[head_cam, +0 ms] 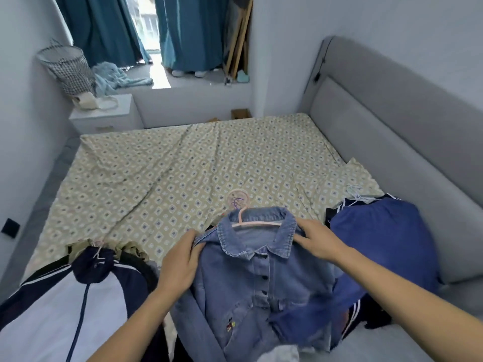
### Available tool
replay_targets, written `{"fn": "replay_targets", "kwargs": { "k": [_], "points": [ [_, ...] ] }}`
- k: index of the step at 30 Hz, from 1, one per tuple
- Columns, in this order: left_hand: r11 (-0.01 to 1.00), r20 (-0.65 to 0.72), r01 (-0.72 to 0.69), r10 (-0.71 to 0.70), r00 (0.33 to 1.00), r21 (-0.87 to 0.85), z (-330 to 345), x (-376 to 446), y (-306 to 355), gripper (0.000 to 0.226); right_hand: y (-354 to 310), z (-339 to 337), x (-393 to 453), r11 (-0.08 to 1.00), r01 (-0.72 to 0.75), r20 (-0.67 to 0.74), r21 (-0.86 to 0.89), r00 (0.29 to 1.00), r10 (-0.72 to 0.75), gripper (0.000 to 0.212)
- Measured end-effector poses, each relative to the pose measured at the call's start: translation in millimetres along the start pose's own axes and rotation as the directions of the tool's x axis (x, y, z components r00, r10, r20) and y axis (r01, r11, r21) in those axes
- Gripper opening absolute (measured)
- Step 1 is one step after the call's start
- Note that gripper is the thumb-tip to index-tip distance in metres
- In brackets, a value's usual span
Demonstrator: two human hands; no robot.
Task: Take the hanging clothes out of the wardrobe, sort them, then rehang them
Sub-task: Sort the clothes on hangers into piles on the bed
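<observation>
A blue denim shirt (261, 280) on a pink hanger (251, 222) lies at the near edge of the bed. My left hand (180, 262) grips its left shoulder, and my right hand (317, 242) grips the right side of its collar. To the left lies a navy and white jacket (62, 296) on a hanger. A bright blue garment (386, 231) on a white hanger (355, 193) lies to the right. More hanger hooks (237, 199) poke out beyond the denim collar.
The bed sheet (183, 173), patterned yellow, stretches ahead. A grey padded headboard (392, 131) runs along the right. A white nightstand (104, 114) stands at the far left, with a mesh laundry basket (68, 66) behind it and teal curtains (188, 30) beyond.
</observation>
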State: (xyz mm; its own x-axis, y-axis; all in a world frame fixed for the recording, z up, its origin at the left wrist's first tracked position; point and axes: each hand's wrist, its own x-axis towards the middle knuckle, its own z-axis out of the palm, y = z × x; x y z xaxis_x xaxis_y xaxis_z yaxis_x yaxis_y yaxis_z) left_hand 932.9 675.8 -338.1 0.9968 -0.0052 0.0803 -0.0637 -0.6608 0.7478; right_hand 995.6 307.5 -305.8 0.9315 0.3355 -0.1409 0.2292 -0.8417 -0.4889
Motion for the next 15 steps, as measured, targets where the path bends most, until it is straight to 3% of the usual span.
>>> {"fn": "replay_targets", "kwargs": {
  "k": [6,15],
  "points": [
    [0.988,-0.161,-0.151,0.151,0.975,0.014,-119.7,-22.9,37.6,0.022,-120.9,-51.2,-29.6,0.994,0.111,-0.292,0.004,0.95,-0.105,0.048],
    [0.938,-0.373,-0.22,0.311,0.874,0.266,-287.5,-30.8,94.8,0.023,-255.8,-109.9,-10.7,0.957,0.288,-0.462,-0.038,0.844,-0.272,0.027]
  ]
}}
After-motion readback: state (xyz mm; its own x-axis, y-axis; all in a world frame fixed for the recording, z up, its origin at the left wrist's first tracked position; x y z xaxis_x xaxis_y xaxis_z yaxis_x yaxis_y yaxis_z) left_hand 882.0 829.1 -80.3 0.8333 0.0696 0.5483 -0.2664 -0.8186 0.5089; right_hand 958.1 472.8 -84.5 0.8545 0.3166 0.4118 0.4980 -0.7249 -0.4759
